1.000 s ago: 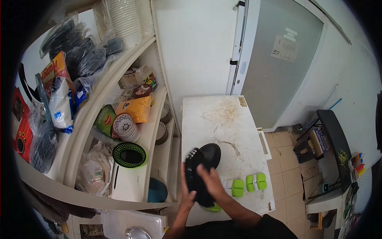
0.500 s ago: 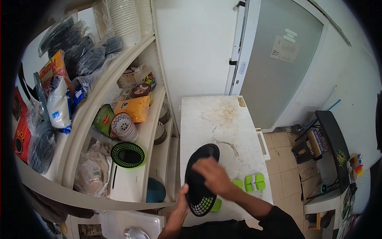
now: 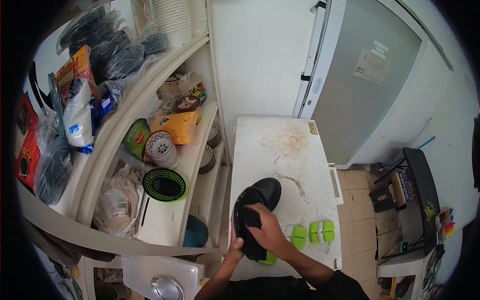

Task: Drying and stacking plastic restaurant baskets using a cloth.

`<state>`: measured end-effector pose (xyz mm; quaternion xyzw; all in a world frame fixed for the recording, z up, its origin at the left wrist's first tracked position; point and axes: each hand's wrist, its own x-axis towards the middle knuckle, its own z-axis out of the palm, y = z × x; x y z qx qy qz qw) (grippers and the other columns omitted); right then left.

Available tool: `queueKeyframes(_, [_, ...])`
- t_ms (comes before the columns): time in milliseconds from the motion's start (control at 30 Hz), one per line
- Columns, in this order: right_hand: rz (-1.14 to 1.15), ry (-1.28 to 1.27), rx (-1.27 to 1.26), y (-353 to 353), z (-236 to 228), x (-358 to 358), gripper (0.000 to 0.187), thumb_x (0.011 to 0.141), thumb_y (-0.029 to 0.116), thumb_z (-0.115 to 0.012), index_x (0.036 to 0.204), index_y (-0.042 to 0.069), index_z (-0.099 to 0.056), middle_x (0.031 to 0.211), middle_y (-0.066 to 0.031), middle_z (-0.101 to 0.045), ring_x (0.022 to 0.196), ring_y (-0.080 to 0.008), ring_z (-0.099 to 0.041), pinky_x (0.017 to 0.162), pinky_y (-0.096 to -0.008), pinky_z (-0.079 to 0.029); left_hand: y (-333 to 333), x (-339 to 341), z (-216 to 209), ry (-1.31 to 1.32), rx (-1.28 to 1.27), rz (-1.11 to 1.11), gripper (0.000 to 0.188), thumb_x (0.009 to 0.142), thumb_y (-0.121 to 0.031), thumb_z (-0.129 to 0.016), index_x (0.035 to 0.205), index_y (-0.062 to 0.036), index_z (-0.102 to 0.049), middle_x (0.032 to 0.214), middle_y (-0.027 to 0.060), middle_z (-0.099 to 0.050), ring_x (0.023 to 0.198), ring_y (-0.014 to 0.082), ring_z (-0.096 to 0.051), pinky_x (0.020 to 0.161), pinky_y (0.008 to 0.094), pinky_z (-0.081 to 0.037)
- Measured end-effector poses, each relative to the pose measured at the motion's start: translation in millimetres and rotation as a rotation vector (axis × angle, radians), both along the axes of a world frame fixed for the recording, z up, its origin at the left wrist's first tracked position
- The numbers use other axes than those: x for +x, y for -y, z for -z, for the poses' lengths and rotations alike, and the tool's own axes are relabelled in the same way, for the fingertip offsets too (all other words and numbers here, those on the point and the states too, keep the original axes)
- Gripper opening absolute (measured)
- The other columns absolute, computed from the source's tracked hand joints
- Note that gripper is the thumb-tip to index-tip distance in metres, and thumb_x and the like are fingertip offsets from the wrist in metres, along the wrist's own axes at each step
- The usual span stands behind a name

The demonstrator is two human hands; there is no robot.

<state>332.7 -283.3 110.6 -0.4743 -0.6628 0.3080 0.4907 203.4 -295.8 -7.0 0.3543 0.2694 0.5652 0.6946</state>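
left hand [image 3: 236, 246] with fingers clamped on the edge of a black basket [image 3: 243, 215] above the white surface [image 3: 260, 150], right hand [image 3: 270, 231] over its inside, finger grip unclear, second basket [image 3: 273, 192] just beyond

Past the black basket [image 3: 271, 189], the right hand [image 3: 269, 231] has open tabletop [image 3: 265, 150] ahead; green containers [image 3: 321, 231] block its right

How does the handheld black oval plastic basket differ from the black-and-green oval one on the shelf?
The handheld basket looks all black; the shelf basket shows green too. The left hand grips the handheld basket; the shelf basket rests untouched. Both are oval.
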Motion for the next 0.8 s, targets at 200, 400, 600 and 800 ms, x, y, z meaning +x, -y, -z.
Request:
queueKeyframes(200, [-0.346,0.252,-0.15,4.4,16.6,1.8,0.042,0.072,0.005,-0.065,0.113,-0.001,-0.055,0.106,-0.0223,-0.06,0.099,-0.0409,-0.058,0.086,-0.0413,-0.047,-24.6,-30.6,16.9,0.065,-0.032,-0.097,0.093,0.072,-0.063,-0.062,0.139,-0.0029,-0.037,0.132,0.0119,-0.05,0.12,0.0261,-0.051,0.1,0.0395,-0.044])
queueKeyframes(400, [-0.356,0.541,-0.6,-7.8,25.6,18.2,0.048,0.077,0.009,-0.062,0.124,0.004,-0.051,0.108,-0.022,-0.062,0.094,-0.0387,-0.062,0.083,-0.0411,-0.049,-56.9,-71.7,-11.0,0.268,0.001,-0.418,0.079,0.083,-0.062,-0.05,0.139,-0.0067,-0.038,0.131,0.0128,-0.051,0.115,0.0268,-0.053,0.099,0.0417,-0.044])
queueKeyframes(600, [-0.267,-0.306,-0.627,-15.9,79.3,-21.2,0.069,0.078,-0.011,-0.047,0.144,0.009,-0.037,0.132,-0.0116,-0.053,0.121,-0.0226,-0.051,0.101,-0.0316,-0.037,-67.3,-80.8,-3.2,0.4,-0.219,-0.487,0.071,0.086,-0.06,-0.046,0.132,-0.0065,-0.049,0.129,0.0116,-0.055,0.118,0.0291,-0.052,0.102,0.0422,-0.041])
queueKeyframes(800, [-0.172,-0.299,-0.418,-57.6,79.3,-68.2,0.066,0.077,-0.011,-0.047,0.141,0.006,-0.04,0.141,-0.0139,-0.046,0.133,-0.023,-0.041,0.109,-0.0301,-0.028,-88.0,-107.6,-13.7,0.297,-0.095,-0.762,0.052,0.093,-0.024,-0.039,0.14,-0.0026,-0.037,0.137,0.0115,-0.046,0.125,0.0242,-0.045,0.107,0.0373,-0.034])
